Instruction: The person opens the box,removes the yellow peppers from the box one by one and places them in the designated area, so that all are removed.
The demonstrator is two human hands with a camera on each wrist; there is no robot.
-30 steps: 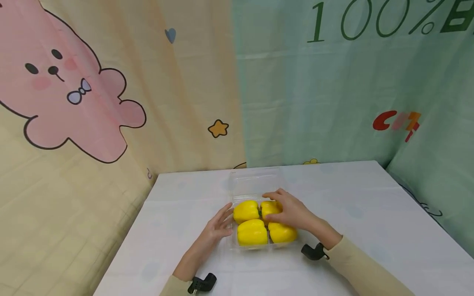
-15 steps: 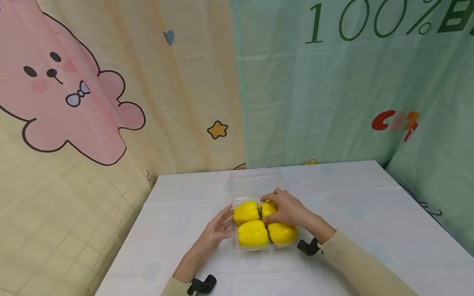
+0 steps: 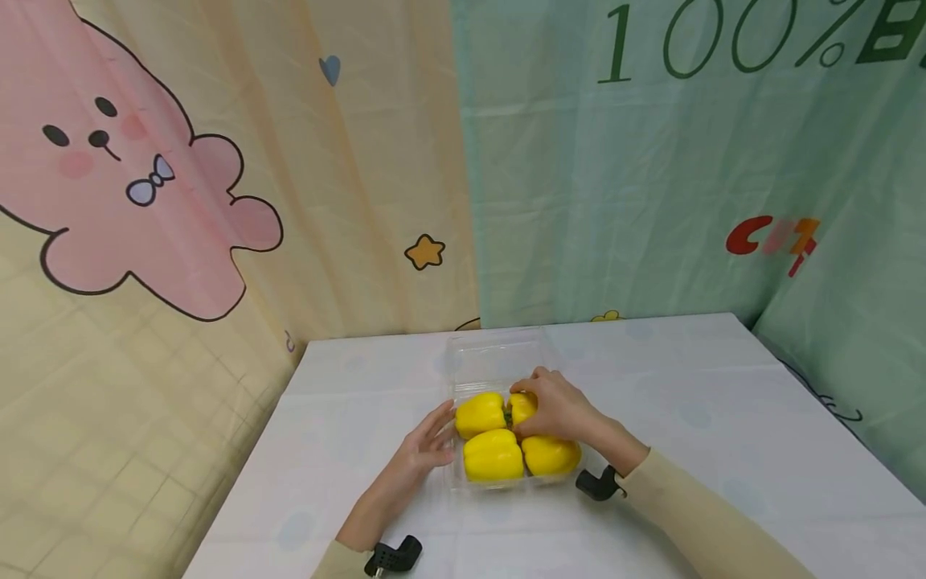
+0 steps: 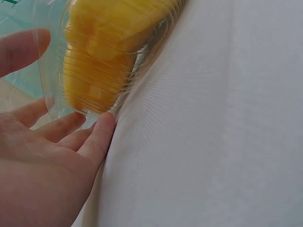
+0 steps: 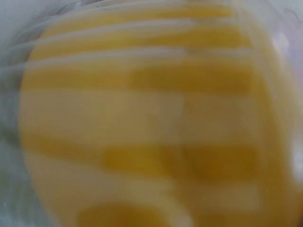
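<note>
Yellow pepper (image 3: 522,408), gripped by the right hand (image 3: 557,406), shows less now; the left hand (image 3: 424,442) keeps fingers extended.

Shifts the right hand (image 3: 553,404) slightly toward nine o'clock, hiding more of the yellow pepper (image 3: 522,408) at one o'clock in the clear container (image 3: 472,389); leaves a narrower strip of it showing; draws the black wrist mount (image 3: 597,484) and sleeve (image 3: 702,515) toward ten o'clock

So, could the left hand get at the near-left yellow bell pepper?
Probably yes, from above: the clear lid is folded back, leaving the near-left yellow bell pepper uncovered. Sideways, the container wall blocks the left hand.
</note>
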